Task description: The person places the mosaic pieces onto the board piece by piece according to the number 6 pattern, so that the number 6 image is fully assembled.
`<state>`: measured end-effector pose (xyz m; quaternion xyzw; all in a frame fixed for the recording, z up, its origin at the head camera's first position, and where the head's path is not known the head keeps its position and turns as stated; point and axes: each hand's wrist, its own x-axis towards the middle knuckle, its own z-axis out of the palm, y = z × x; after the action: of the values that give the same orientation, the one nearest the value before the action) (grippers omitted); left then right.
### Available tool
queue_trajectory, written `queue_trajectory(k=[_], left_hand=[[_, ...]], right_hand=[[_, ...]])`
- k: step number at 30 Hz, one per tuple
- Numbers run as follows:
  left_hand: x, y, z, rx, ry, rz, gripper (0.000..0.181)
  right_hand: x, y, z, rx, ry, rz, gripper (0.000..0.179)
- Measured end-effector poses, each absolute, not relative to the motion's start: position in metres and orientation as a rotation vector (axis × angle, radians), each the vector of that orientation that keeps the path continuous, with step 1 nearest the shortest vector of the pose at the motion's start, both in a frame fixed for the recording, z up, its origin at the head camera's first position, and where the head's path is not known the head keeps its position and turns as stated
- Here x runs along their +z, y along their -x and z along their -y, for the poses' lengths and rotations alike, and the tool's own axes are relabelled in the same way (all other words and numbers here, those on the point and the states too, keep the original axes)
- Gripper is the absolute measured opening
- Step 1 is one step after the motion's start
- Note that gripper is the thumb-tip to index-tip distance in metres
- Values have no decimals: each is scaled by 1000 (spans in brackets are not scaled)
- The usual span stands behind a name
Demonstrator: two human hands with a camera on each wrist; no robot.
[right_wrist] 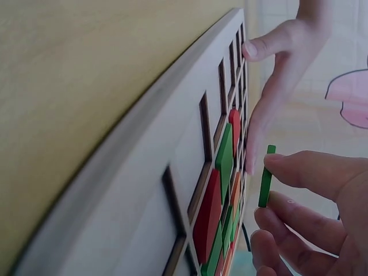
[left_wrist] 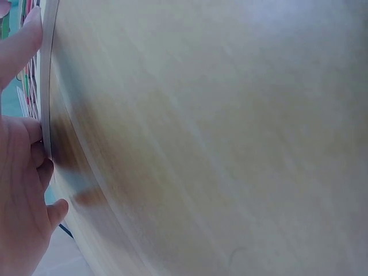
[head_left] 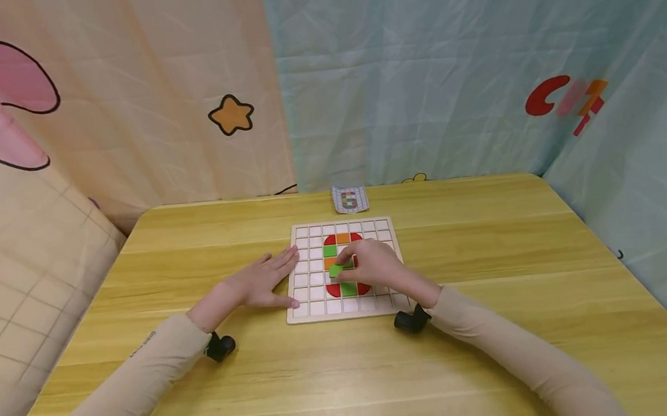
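A pale wooden grid board point(head_left: 310, 309) lies on the table with red, green and orange tiles set in its middle cells. My right hand point(head_left: 377, 263) is over the board and pinches a small green square tile point(right_wrist: 267, 177) between thumb and fingers. In the right wrist view, that tile stands on edge, apart from the board. Fingers spread, my left hand point(head_left: 264, 283) rests along the board's left edge, thumb near the lower corner. The right hand covers part of the tile pattern, including a red tile point(right_wrist: 207, 218) that its wrist view shows.
A small printed card point(head_left: 350, 200) with a coloured grid pattern lies behind the board, near the table's far edge. The wooden table point(head_left: 350, 380) extends around the board. Printed curtains point(head_left: 416, 59) hang behind and beside it.
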<state>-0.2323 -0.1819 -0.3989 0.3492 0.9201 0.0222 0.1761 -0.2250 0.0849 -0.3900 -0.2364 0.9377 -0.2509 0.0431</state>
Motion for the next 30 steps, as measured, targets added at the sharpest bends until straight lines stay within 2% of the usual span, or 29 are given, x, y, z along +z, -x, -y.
queue_trajectory(k=[30], left_hand=[[-397,232,182,78,-982,-2598,102]], right_hand=[[-397,223,-71,-722,670,-2889,20]])
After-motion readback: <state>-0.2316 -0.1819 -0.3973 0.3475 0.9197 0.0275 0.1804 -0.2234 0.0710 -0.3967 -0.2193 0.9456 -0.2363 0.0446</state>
